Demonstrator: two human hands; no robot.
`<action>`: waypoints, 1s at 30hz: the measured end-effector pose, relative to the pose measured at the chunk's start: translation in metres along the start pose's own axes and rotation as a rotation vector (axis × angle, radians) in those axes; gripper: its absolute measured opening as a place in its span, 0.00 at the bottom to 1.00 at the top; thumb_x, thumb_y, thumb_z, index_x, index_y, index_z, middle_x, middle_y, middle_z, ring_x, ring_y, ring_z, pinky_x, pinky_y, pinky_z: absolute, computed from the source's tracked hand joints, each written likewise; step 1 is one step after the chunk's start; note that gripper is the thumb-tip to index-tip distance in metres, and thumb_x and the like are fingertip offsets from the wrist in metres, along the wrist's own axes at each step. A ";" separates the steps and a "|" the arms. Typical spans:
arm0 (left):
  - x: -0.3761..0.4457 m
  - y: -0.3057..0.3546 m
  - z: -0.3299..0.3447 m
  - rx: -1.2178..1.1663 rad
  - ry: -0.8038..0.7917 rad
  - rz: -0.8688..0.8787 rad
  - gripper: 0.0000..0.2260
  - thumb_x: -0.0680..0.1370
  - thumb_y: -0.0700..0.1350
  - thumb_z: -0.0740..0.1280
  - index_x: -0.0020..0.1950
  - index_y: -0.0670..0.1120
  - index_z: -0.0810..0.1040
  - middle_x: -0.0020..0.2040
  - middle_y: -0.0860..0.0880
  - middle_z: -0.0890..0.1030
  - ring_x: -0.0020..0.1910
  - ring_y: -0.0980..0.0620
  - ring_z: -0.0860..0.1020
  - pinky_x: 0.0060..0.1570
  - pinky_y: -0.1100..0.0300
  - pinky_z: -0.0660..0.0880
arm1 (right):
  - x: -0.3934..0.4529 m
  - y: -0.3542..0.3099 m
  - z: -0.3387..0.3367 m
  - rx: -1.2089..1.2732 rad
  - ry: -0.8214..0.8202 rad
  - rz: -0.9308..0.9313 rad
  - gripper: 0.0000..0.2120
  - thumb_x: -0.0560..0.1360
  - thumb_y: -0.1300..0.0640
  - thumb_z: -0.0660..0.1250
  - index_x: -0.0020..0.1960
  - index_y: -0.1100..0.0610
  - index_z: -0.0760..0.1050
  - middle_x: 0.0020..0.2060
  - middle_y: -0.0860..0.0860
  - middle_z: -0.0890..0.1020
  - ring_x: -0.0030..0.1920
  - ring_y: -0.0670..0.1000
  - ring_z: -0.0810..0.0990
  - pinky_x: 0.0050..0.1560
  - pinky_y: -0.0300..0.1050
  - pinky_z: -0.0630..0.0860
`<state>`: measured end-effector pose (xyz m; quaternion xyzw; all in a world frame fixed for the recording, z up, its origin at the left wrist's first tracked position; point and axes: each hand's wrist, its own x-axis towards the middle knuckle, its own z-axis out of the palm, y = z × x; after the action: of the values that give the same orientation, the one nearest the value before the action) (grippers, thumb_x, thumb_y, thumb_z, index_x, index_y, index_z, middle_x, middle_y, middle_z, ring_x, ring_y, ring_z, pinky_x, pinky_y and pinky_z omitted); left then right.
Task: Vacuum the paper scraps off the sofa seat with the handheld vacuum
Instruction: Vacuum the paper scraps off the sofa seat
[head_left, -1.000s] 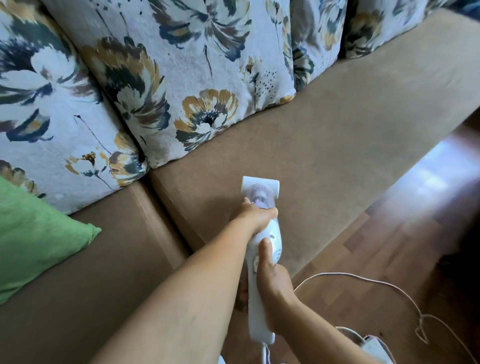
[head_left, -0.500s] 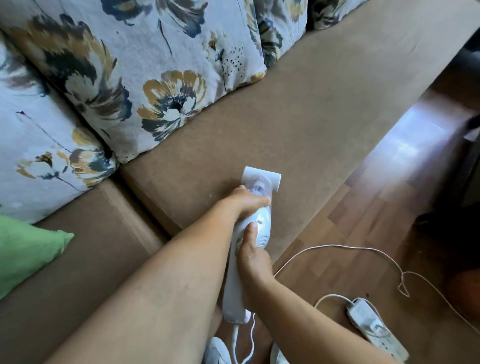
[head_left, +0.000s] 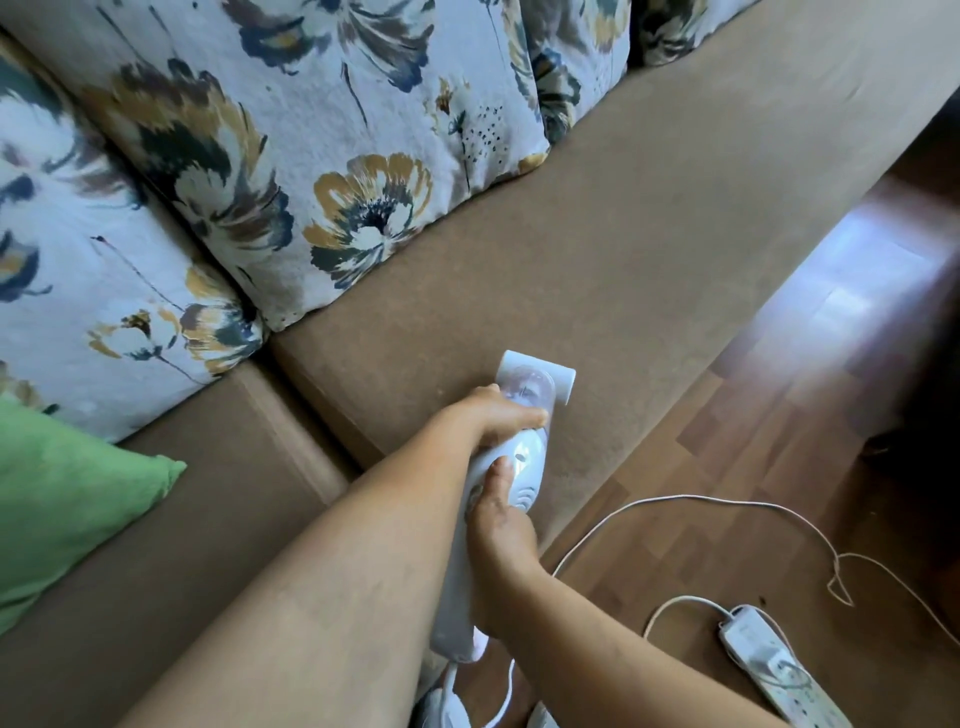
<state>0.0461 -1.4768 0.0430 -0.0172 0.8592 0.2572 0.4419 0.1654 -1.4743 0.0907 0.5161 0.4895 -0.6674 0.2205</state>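
A green cushion (head_left: 62, 499) lies at far left on the brown sofa seat (head_left: 649, 249), with floral back cushions (head_left: 322, 156) lined along the seat's far edge. Right of the seam between seat sections, a person's left hand (head_left: 498, 415) curls over the neck of a white handheld vacuum (head_left: 514, 467) while the right hand (head_left: 498, 525) grips its handle, thumb along the top. The nozzle (head_left: 537, 371) rests on the seat close to its near front edge; open fabric stretches far and right. On the wooden floor (head_left: 779, 467) at right lie a white cord (head_left: 727, 506) and a power strip (head_left: 774, 665).
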 end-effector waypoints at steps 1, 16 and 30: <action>0.002 -0.005 0.002 0.009 -0.005 -0.011 0.35 0.76 0.57 0.65 0.78 0.45 0.57 0.75 0.45 0.65 0.70 0.43 0.70 0.59 0.59 0.68 | -0.001 0.002 0.002 0.014 0.004 0.007 0.27 0.81 0.38 0.49 0.35 0.56 0.70 0.25 0.49 0.72 0.20 0.42 0.68 0.10 0.29 0.59; 0.013 -0.071 -0.051 0.057 -0.061 0.004 0.29 0.75 0.56 0.68 0.71 0.43 0.68 0.64 0.44 0.76 0.50 0.46 0.76 0.49 0.57 0.71 | 0.017 0.027 0.097 0.097 0.049 0.035 0.32 0.79 0.35 0.47 0.42 0.60 0.76 0.29 0.51 0.78 0.29 0.49 0.76 0.27 0.33 0.71; 0.003 -0.111 -0.080 -0.027 -0.080 -0.035 0.29 0.75 0.57 0.67 0.71 0.43 0.68 0.56 0.45 0.76 0.45 0.46 0.75 0.38 0.59 0.70 | 0.006 0.040 0.141 0.056 0.066 0.033 0.29 0.80 0.36 0.49 0.34 0.57 0.70 0.26 0.51 0.75 0.24 0.47 0.72 0.21 0.36 0.67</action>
<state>0.0129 -1.6091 0.0319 -0.0278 0.8370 0.2614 0.4800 0.1284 -1.6137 0.0663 0.5519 0.4689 -0.6597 0.2008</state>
